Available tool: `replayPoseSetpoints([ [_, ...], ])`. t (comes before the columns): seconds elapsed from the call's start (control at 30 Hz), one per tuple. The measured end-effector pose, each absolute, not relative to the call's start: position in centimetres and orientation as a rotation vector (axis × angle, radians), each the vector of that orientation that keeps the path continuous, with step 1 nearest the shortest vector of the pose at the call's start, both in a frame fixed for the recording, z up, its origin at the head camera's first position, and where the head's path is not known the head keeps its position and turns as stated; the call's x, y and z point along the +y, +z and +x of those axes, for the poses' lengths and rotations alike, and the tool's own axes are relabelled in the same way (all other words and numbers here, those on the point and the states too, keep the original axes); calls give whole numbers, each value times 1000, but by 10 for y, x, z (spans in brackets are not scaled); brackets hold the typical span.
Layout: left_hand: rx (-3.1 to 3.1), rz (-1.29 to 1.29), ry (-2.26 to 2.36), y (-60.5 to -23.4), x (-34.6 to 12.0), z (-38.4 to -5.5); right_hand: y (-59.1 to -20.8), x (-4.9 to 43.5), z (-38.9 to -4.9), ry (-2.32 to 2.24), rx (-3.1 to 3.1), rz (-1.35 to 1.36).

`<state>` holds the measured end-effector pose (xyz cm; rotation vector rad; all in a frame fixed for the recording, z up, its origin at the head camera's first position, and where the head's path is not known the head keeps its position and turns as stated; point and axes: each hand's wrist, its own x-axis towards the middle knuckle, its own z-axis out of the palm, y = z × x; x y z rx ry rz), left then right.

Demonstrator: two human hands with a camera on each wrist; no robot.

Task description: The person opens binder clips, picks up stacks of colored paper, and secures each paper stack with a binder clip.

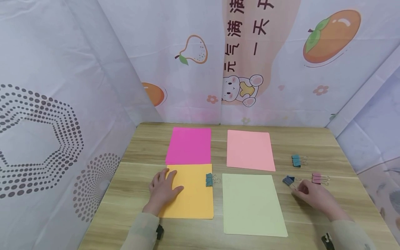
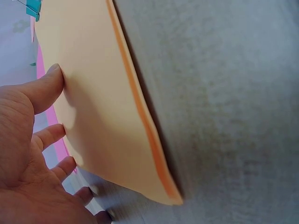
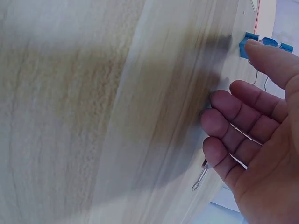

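Note:
My left hand [image 1: 164,189] rests with spread fingers on the left part of a yellow-orange paper stack [image 1: 190,205]. A teal binder clip [image 1: 209,180] grips that stack's right edge; a corner of it shows in the left wrist view. My right hand [image 1: 314,196] is at the right, its fingertips right at the wire handle of a blue binder clip [image 1: 288,181]. Another dark blue clip [image 1: 291,177] overlaps it. In the right wrist view the thumb and the loosely bent fingers stand apart, with a blue clip [image 3: 244,49] beyond them.
Magenta paper [image 1: 189,146] lies behind the orange stack. Pink paper [image 1: 250,151] and pale green paper [image 1: 253,205] lie in the middle. A teal clip [image 1: 296,161] and a pink clip [image 1: 316,178] sit at the right. A printed curtain [image 1: 193,83] hangs behind the table.

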<state>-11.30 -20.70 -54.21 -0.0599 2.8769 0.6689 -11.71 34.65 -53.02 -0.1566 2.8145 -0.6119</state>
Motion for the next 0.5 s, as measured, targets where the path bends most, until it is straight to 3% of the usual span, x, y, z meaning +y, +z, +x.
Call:
replayPoseSetpoints([
  [0.5, 2882, -52, 682, -540, -206, -112, -527, 352, -117, -711, 2759, -81],
])
